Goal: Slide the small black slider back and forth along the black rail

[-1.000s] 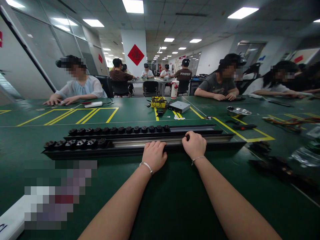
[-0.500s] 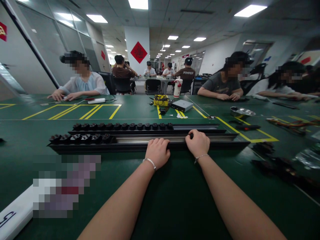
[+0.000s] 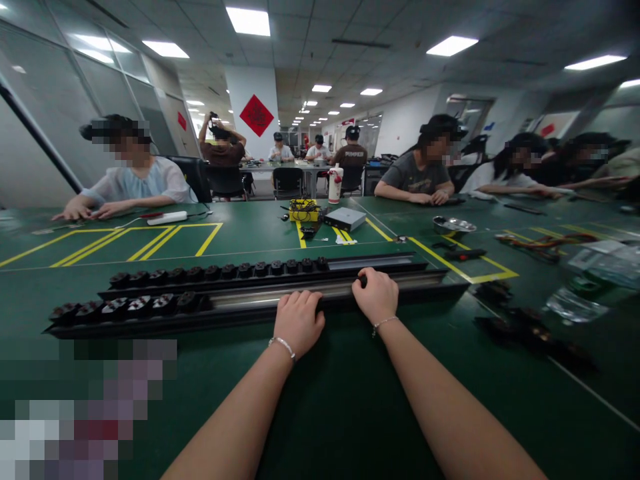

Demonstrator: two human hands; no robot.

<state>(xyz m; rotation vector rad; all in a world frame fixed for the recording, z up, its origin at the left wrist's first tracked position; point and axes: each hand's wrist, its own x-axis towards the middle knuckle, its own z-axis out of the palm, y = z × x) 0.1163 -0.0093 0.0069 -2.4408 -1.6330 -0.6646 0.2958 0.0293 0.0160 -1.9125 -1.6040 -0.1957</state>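
Note:
A long black rail [image 3: 240, 301] with a bright metal channel lies across the table in front of me, with several black socket-like modules [image 3: 139, 305] in its left part. My left hand [image 3: 299, 325] is closed over the rail's near edge, right of those modules; its fingertips are hidden inside the channel. To the right of it, my right hand [image 3: 377, 295] pinches a small black piece [image 3: 363, 281] at the channel; most of that piece is covered by the fingers. Behind lies a second black rail [image 3: 373, 263], its left and middle parts filled with similar modules.
On the green table [image 3: 280, 230] stand a yellow box with cables [image 3: 305, 211], a grey box [image 3: 345, 218] and a metal bowl [image 3: 454, 225]. Black parts [image 3: 535, 333] and a plastic bottle [image 3: 583, 283] lie at right. Several people sit around.
My view has turned right and up, so the rails and table items sit further left and lower. Both hands remain on the near rail. A person far back has raised their arms to the head.

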